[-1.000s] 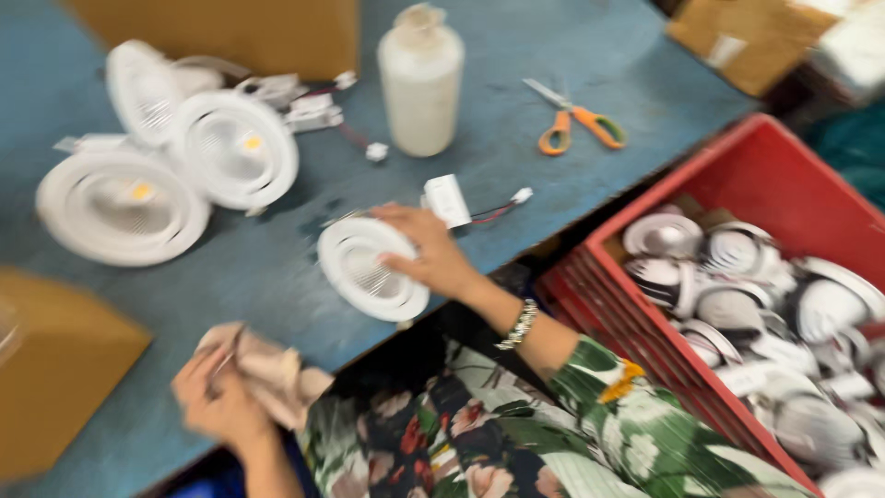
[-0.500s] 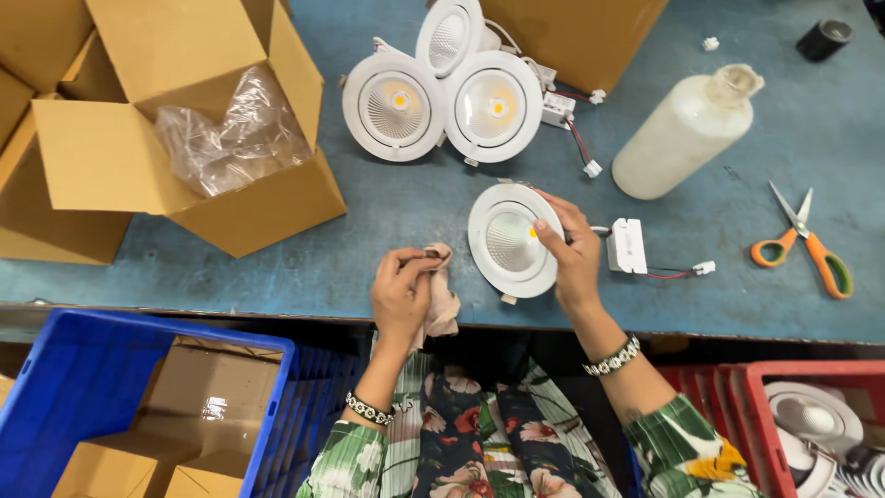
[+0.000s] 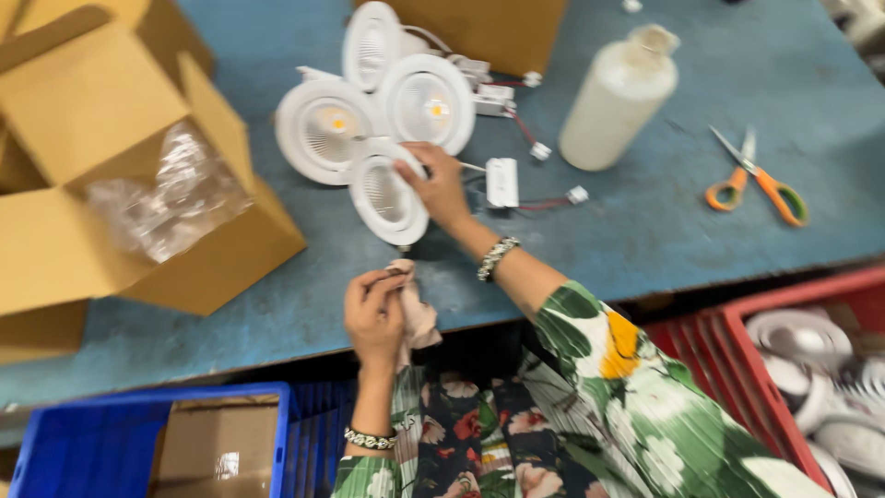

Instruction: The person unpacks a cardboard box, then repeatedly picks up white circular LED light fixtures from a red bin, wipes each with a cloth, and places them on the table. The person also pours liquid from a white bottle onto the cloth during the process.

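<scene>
The right hand (image 3: pixel 441 189) reaches forward with the arm stretched out from a floral sleeve, fingers spread in a loose grip and a beaded bracelet at the wrist, while the left hand (image 3: pixel 373 314) stays close to the body, fingers curled shut, wrist braceleted.

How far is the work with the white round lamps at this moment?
Seemingly done: three white round lamps lie grouped on the blue table. In hand: the right hand holds a fourth lamp beside them, tilted; the left hand grips a pinkish cloth. Probably left: more lamps fill the red crate.
</scene>
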